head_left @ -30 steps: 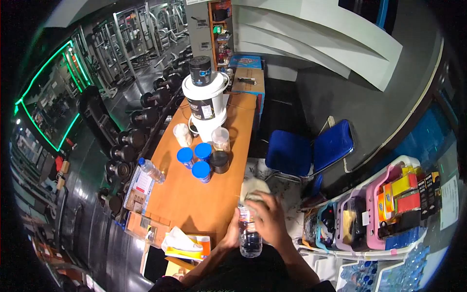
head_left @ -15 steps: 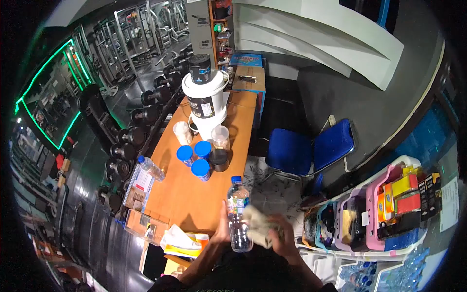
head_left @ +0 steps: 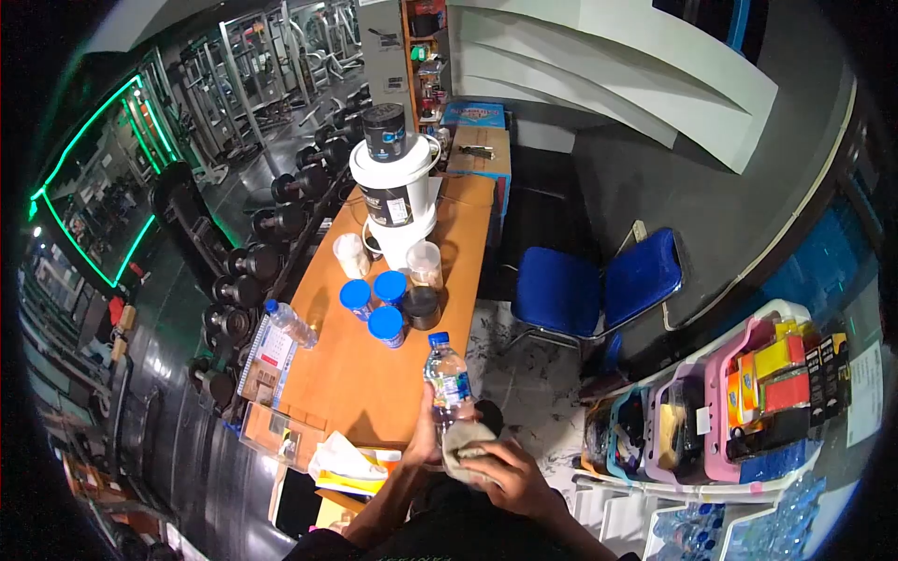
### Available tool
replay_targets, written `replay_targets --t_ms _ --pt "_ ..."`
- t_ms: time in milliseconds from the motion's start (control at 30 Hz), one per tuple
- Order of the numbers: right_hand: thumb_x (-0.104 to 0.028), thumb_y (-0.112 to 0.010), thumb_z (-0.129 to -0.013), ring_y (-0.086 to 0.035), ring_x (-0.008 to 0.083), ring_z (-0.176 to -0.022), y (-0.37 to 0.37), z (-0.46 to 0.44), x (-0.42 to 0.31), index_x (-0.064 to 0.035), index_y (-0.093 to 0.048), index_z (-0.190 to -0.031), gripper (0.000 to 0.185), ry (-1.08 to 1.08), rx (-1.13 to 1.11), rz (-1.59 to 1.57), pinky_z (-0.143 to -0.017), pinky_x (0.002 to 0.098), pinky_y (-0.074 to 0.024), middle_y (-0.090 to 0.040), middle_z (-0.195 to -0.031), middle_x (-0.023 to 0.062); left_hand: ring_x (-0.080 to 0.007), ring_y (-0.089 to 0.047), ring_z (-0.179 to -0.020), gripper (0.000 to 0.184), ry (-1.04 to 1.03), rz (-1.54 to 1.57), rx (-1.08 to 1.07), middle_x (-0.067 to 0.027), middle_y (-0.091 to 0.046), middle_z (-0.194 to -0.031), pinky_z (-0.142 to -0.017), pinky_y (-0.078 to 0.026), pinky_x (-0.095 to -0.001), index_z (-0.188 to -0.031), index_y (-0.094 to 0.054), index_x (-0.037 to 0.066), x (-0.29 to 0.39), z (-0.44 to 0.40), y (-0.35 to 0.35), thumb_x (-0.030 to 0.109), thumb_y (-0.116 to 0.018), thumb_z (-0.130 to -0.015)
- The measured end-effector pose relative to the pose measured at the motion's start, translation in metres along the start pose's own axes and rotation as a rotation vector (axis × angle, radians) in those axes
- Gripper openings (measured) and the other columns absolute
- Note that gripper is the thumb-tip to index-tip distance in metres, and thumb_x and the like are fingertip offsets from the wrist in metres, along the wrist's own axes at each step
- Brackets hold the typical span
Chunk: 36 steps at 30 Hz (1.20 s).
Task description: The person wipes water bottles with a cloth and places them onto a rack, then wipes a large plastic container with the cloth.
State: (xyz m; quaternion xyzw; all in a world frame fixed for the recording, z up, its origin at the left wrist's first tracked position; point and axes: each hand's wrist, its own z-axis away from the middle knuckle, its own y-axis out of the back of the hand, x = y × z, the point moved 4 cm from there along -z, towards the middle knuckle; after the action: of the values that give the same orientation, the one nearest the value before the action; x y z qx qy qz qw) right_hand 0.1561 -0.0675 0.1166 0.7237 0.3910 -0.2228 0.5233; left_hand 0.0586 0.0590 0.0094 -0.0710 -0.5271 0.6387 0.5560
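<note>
My left hand [head_left: 425, 435] is closed around the side of a clear plastic water bottle [head_left: 451, 385] with a blue cap, held nearly upright and leaning slightly left in front of my body. A beige cloth [head_left: 467, 451] covers the lower part of the bottle. Gripping that cloth, my right hand [head_left: 510, 475] presses it against the bottle. The bottle's base is hidden behind the cloth and fingers.
On the wooden table [head_left: 346, 393] stand blue-lidded tubs [head_left: 385, 325], a dark jar [head_left: 422, 309], stacked white buckets [head_left: 393, 187] and another bottle [head_left: 292, 325]. A tissue box [head_left: 374, 481] lies nearby. At right are a blue chair [head_left: 558, 292] and baskets [head_left: 725, 402].
The bottle has shifted a little left and now tilts left. My right hand has brought the cloth from the bottle's right side across its lower front.
</note>
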Motion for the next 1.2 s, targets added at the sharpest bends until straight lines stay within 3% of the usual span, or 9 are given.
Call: replay_targets --t_ms 133,267,367,533,700,800,933,1067,1200 --pt "-0.016 -0.057 -0.085 -0.061 0.0289 -0.096 0.020 0.010 0.018 -0.0073 -0.062 -0.111 0.028 -0.186 -0.109 -0.361 -0.082 0.0399 -0.0492 -0.059 -0.113 0.0138 -0.0255 -0.064 -0.079 0.084 0.029 -0.007 -0.013 -0.0136 -0.064 -0.088 -0.074 -0.052 -0.0398 -0.108 -0.057 0.000 0.005 -0.001 -0.004 0.077 -0.032 -0.082" --pt "-0.007 -0.057 -0.082 -0.057 0.0321 -0.099 0.055 -0.026 0.028 -0.0017 -0.060 -0.107 0.026 -0.060 0.466 -0.145 -0.085 0.0389 -0.0453 -0.058 -0.107 0.0170 -0.0258 -0.064 -0.078 0.085 0.203 0.283 -0.282 -0.0132 -0.064 -0.089 -0.073 -0.052 -0.0407 -0.114 -0.054 -0.003 -0.009 0.005 -0.015 0.073 -0.033 -0.084" --pt "-0.006 -0.060 -0.084 -0.055 0.0310 -0.104 0.053 -0.053 0.035 -0.0065 -0.059 -0.114 0.030 -0.111 0.524 0.175 -0.086 0.0403 -0.0466 -0.054 -0.114 0.0150 -0.0289 -0.067 -0.082 0.078 0.186 -0.045 -0.218 -0.0150 -0.065 -0.091 -0.073 -0.053 -0.0406 -0.109 -0.056 0.002 -0.023 0.008 -0.020 0.073 -0.033 -0.085" --pt "0.000 -0.062 -0.077 -0.055 0.0316 -0.102 0.018 -0.042 0.010 -0.0077 -0.065 -0.104 0.028 -0.097 0.349 0.086 -0.087 0.0378 -0.0435 -0.056 -0.112 0.0122 -0.0251 -0.064 -0.085 0.072 -0.004 0.149 -0.079 -0.0127 -0.065 -0.099 -0.075 -0.054 -0.0383 -0.121 -0.053 0.009 -0.016 0.004 -0.020 0.069 -0.029 -0.089" --pt "-0.009 -0.063 -0.082 -0.057 0.0277 -0.103 0.004 -0.001 -0.003 -0.0093 -0.064 -0.108 0.026 -0.006 0.073 -0.030 -0.088 0.0364 -0.0473 -0.057 -0.112 0.0116 -0.0298 -0.065 -0.084 0.082 -0.047 0.112 -0.006 -0.0172 -0.064 -0.095 -0.076 -0.054 -0.0415 -0.111 -0.056 -0.001 0.013 -0.002 -0.008 0.073 -0.029 -0.086" --pt "-0.018 -0.058 -0.087 -0.060 0.0261 -0.097 0.013 0.022 0.021 -0.0047 -0.062 -0.107 0.024 -0.233 -0.201 -0.306 -0.082 0.0370 -0.0497 -0.058 -0.108 0.0142 -0.0303 -0.065 -0.083 0.081 -0.072 0.189 0.018 -0.0181 -0.064 -0.094 -0.076 -0.053 -0.0444 -0.108 -0.057 0.000 0.026 0.001 -0.021 0.073 -0.032 -0.085" --pt "-0.017 -0.060 -0.085 -0.060 0.0261 -0.097 0.043 0.013 0.027 -0.0048 -0.062 -0.105 0.024 -0.277 0.296 -0.330 -0.084 0.0384 -0.0493 -0.057 -0.111 0.0135 -0.0290 -0.063 -0.086 0.082 -0.092 0.263 -0.236 -0.0162 -0.065 -0.092 -0.079 -0.052 -0.0422 -0.108 -0.056 -0.002 0.026 -0.003 -0.028 0.073 -0.036 -0.084" --pt "-0.008 -0.067 -0.077 -0.051 0.0275 -0.109 0.029 -0.018 -0.014 -0.0097 -0.066 -0.100 0.023 0.072 0.202 -0.003 -0.091 0.0393 -0.0446 -0.055 -0.116 0.0074 -0.0298 -0.062 -0.091 0.074 -0.070 0.202 -0.122 -0.0155 -0.064 -0.091 -0.087 -0.049 -0.0429 -0.103 -0.057 -0.002 0.019 -0.003 -0.050 0.068 -0.041 -0.086" --pt "-0.010 -0.066 -0.081 -0.055 0.0252 -0.104 0.012 -0.009 0.019 -0.0060 -0.061 -0.109 0.029 -0.080 0.399 -0.122 -0.089 0.0356 -0.0453 -0.056 -0.113 0.0131 -0.0249 -0.064 -0.073 0.075 -0.090 0.218 -0.079 -0.0135 -0.065 -0.083 -0.066 -0.054 -0.0368 -0.098 -0.060 0.000 0.022 -0.007 -0.053 0.071 -0.042 -0.082"
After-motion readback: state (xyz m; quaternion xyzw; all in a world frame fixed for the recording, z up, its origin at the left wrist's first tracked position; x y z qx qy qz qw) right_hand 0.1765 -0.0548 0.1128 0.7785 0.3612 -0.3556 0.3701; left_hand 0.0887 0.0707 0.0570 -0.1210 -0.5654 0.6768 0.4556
